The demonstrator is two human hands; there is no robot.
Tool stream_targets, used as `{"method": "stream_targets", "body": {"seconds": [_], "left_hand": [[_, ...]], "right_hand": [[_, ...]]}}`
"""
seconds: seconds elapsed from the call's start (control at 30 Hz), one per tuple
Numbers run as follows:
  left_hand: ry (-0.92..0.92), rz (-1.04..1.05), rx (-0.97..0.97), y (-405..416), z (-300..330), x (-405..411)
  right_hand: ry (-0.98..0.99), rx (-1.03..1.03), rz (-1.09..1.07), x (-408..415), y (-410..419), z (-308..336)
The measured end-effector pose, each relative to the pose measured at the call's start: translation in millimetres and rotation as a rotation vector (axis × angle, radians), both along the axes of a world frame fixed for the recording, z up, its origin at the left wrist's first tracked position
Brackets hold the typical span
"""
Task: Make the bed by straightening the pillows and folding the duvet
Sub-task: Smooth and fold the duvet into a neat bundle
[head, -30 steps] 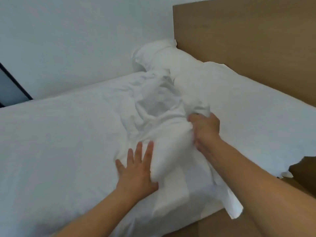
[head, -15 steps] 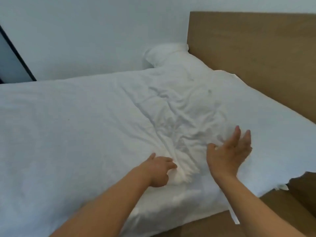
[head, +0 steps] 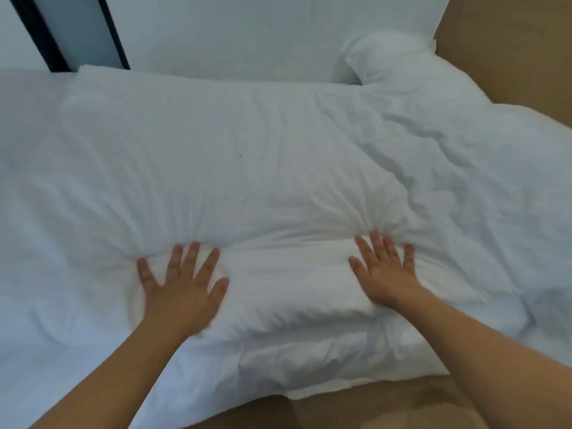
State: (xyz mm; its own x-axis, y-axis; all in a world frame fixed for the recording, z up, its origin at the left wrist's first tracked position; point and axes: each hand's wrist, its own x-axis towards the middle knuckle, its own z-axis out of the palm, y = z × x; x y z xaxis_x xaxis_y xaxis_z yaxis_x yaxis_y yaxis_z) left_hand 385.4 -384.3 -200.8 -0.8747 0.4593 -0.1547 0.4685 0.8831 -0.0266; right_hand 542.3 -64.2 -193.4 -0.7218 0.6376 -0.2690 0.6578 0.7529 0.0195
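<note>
A white duvet (head: pixel 247 156) covers the bed, rumpled toward the right and flatter on the left. My left hand (head: pixel 182 286) lies flat on it with fingers spread, pressing a dent near the front edge. My right hand (head: pixel 385 270) also presses down flat, fingers straight, a little to the right; creases fan out from its fingertips. A white pillow (head: pixel 390 57) pokes out from under the duvet at the far right, against the headboard. Any other pillow is hidden under the cover.
A wooden headboard (head: pixel 510 41) runs along the right side. A white wall (head: pixel 235 32) stands behind the bed, with a dark-framed panel (head: pixel 71 29) at the far left. Brown floor (head: pixel 371 407) shows below the bed's front edge.
The bunched duvet that my right hand gripped has been spread out. Both hands now press flat on the cover, and my view has swung left and closer to the bed.
</note>
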Motion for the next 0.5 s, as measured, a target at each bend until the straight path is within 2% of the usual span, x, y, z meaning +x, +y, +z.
{"method": "stream_targets", "body": {"seconds": [0.07,0.13,0.2,0.3,0.37,0.43,0.5], "left_hand": [[0.041,-0.093,0.096,34.4,7.6,-7.0],[0.068,-0.217,0.177,58.4,9.9,-13.6],[0.148,-0.249,0.152,46.5,2.0,-35.1],[0.257,-0.033,0.075,-24.5,-10.2,-73.4],[0.201,0.144,0.019,-62.2,-4.4,-90.6],[0.123,0.268,0.014,-52.3,10.4,-100.9],[0.126,0.206,0.086,-8.4,23.9,-101.4]], "right_hand": [[0.128,-0.018,0.018,-34.0,-17.9,17.7],[0.245,0.003,0.187,-70.8,-49.3,23.2],[0.19,0.021,0.258,-80.6,-60.0,7.4],[0.039,0.043,0.051,-65.0,-30.4,-13.3],[-0.035,0.048,-0.025,-66.2,-18.4,-6.0],[0.047,0.028,-0.041,-93.2,-25.7,5.6],[0.222,0.007,0.084,-138.5,-47.9,14.5]]}}
